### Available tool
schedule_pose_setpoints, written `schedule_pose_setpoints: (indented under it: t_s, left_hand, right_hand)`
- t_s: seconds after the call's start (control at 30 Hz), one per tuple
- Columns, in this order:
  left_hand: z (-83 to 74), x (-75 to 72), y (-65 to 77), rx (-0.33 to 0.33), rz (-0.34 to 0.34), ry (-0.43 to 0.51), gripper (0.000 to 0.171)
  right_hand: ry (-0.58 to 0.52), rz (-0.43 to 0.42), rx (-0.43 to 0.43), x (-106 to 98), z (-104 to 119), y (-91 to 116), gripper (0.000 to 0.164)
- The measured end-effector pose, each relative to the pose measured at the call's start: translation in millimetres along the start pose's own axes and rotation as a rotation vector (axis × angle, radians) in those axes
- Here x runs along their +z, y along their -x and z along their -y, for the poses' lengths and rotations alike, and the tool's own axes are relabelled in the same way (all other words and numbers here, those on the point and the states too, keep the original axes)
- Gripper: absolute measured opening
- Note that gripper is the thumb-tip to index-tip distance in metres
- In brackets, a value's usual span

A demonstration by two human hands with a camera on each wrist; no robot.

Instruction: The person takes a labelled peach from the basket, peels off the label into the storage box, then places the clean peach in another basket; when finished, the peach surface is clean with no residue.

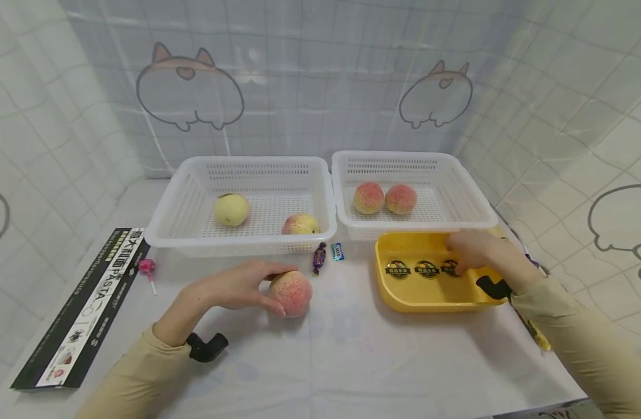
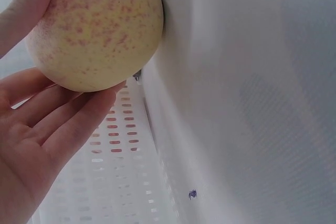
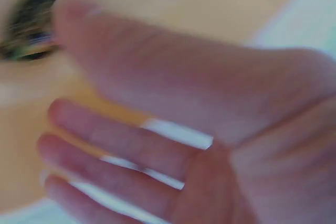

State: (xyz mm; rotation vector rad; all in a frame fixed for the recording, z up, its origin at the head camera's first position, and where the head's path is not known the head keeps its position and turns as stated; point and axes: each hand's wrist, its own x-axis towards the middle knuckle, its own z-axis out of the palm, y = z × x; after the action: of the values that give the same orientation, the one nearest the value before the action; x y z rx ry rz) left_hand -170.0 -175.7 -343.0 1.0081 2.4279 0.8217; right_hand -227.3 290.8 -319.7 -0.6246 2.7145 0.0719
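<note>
My left hand (image 1: 247,285) holds a pink and yellow peach (image 1: 291,294) low over the white cloth, thumb on one side and fingers on the other. In the left wrist view the speckled yellow side of this peach (image 2: 97,30) shows close against the cloth. To the right, my right hand (image 1: 474,253) reaches over the right end of a yellow plastic basket (image 1: 441,306), near its back rim. The right wrist view is blurred, with the thumb (image 3: 131,59) and extended fingers (image 3: 121,140) spread apart and nothing between them. Round black stickers line the basket's inside.
Behind stand two white baskets: the left one (image 1: 242,240) has a yellow-green fruit (image 1: 231,209) and a speckled peach (image 1: 301,224); the right one (image 1: 415,224) has two peaches. Candies (image 1: 319,259) lie between. At left are a lollipop (image 1: 147,266) and a pasta box (image 1: 85,314).
</note>
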Motion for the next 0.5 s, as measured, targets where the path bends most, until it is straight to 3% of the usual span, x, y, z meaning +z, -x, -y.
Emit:
schedule_pose_setpoints:
  t_s: [0.1, 0.23, 0.37, 0.5]
  left_hand:
    - [0.0, -1.4, 1.6, 0.002, -0.001, 0.004, 0.074]
    - [-0.2, -2.7, 2.4, 0.002, -0.005, -0.002, 0.072]
    - [-1.0, -2.9, 1.7, 0.004, -0.002, -0.005, 0.073]
    - [-2.0, -2.4, 0.0, 0.012, 0.006, 0.013, 0.071]
  right_hand:
    - [0.025, -0.144, -0.047, -15, 33, 13, 0.031]
    - [-0.036, -0.322, -0.179, -27, 95, 19, 0.031]
    - [-0.082, -0.417, -0.343, -22, 156, 8, 0.030]
    - [-0.096, -0.442, -0.443, -8, 198, -9, 0.037]
